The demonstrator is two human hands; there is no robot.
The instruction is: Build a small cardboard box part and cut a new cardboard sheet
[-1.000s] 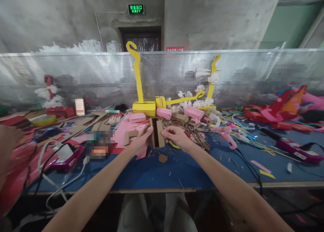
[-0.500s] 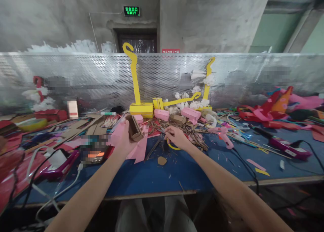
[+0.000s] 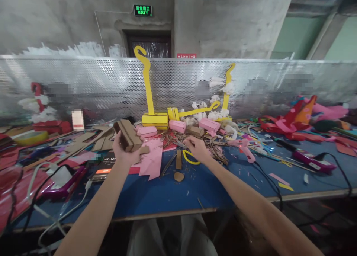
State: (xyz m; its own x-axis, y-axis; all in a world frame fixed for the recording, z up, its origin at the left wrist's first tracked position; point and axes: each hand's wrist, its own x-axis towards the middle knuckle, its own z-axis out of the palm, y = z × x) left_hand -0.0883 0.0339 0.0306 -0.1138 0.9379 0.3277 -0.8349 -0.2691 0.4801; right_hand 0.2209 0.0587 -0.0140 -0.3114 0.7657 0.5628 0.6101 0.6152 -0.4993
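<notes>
My left hand (image 3: 124, 152) is wrapped round a brown cardboard box (image 3: 128, 135), held tilted above the table. Beneath it lies a cut pink sheet (image 3: 152, 157) with a small cardboard piece (image 3: 144, 150) on it. My right hand (image 3: 198, 149) has its fingers curled together at the middle of a pair of scissors with yellow handles (image 3: 192, 161). The scissors' grey blades point left, and the hand covers part of them. To their left are a cardboard strip (image 3: 179, 160) and a rounded cardboard scrap (image 3: 179, 176).
Pink boxes (image 3: 209, 126) and a yellow box with a tall hook (image 3: 154, 119) stand at the back. A pink glue gun (image 3: 245, 150) with a cord lies right. Left are a phone (image 3: 104, 166) and a purple power strip (image 3: 65, 181). Twigs (image 3: 219, 152) lie behind my right hand.
My left hand has moved left and turned the cardboard box. A cardboard strip now lies left of the scissors. My right hand has shifted slightly, its fingers drawing in at the scissors.
</notes>
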